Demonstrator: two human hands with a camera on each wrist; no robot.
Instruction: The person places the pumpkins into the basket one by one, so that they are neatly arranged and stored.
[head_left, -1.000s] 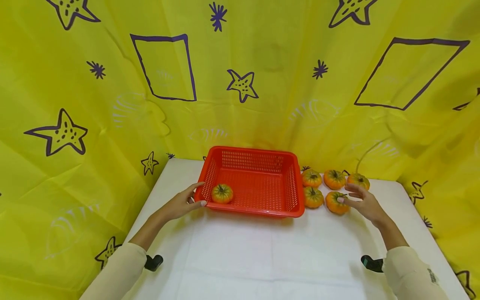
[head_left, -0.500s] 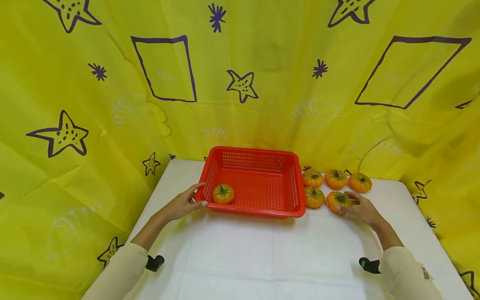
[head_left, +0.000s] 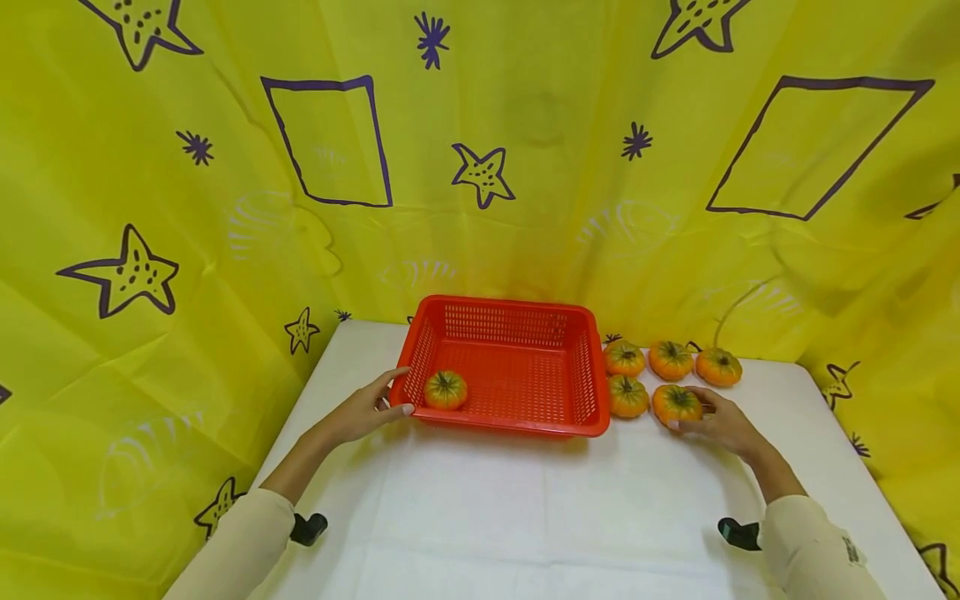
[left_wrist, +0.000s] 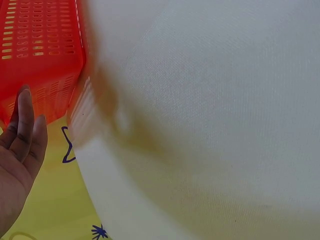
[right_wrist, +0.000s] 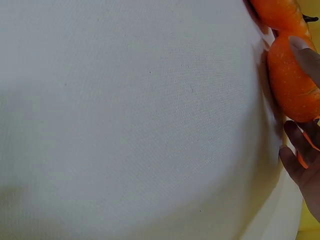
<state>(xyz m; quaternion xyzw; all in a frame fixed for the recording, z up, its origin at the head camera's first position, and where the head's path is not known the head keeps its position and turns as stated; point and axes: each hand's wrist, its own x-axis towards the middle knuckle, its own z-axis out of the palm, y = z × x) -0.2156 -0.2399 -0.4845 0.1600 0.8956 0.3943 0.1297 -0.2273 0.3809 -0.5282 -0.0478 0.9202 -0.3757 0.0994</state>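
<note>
A red plastic basket point(head_left: 517, 427) with slotted walls stands at the back of the table. One small orange-green pumpkin point(head_left: 446, 390) lies inside, near its front left corner. My left hand point(head_left: 367, 408) rests against that corner, fingers spread and fairly straight; the left wrist view shows the fingers point(left_wrist: 26, 112) by the basket wall. To the basket's right, my right hand point(head_left: 720, 423) grips a front-row pumpkin point(head_left: 675, 404) on the table. In the right wrist view its thumb point(right_wrist: 306, 56) lies on the pumpkin's near side, with other fingers at the right end.
Beside the held pumpkin sits another pumpkin point(head_left: 627, 397), close to the basket's right wall. Behind them stand more pumpkins: one by the basket point(head_left: 623, 358), a middle one point(head_left: 671, 360) and a right one point(head_left: 718, 367). Yellow patterned cloth point(head_left: 540, 242) rises around the white table point(head_left: 480, 517).
My right hand has come down from above the front-row pumpkin and closed its thumb and fingers around it. The left hand and the basket have stayed in place.
</note>
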